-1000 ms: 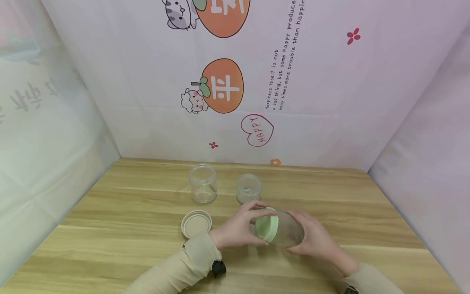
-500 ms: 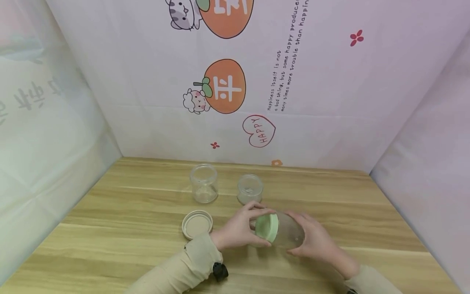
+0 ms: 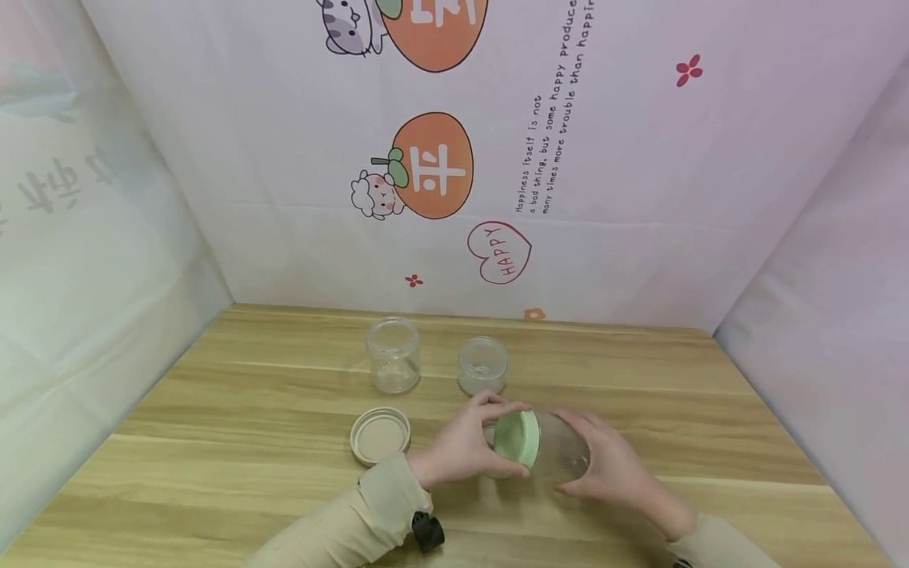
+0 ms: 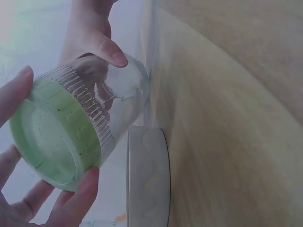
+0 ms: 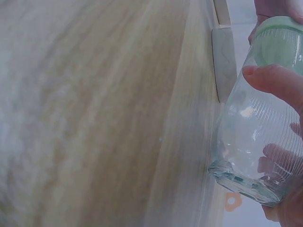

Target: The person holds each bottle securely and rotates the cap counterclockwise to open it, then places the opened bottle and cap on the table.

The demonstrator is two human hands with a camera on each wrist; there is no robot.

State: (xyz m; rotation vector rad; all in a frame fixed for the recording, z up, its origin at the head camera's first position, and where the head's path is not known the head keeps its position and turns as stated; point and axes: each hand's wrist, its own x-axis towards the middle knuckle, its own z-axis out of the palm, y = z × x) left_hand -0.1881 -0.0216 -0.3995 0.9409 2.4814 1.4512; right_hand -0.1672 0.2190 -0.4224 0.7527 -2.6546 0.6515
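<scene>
A clear ribbed glass jar [image 3: 562,443] lies tilted in mid-air just above the table, its green lid [image 3: 517,439] facing left. My left hand [image 3: 461,442] holds that lid by the rim, thumb and fingers spread round it, as the left wrist view also shows. Around the jar's base end curls my right hand [image 3: 612,464], thumb on the near side. The lid sits on the jar's mouth; whether it is tight I cannot tell. Below the left hand a pale round lid [image 4: 149,177] lies on the table, mostly hidden in the head view.
Behind the hands stand two clear glass jars without lids, a taller one [image 3: 394,355] and a shorter one [image 3: 483,365]. A beige lid [image 3: 380,436] lies inside up, left of the left hand. A printed cloth [image 3: 604,260] backs the wooden table [image 3: 213,442].
My left fingertips have shifted slightly along the green lid's rim. The jar and my right hand stay almost in the same place.
</scene>
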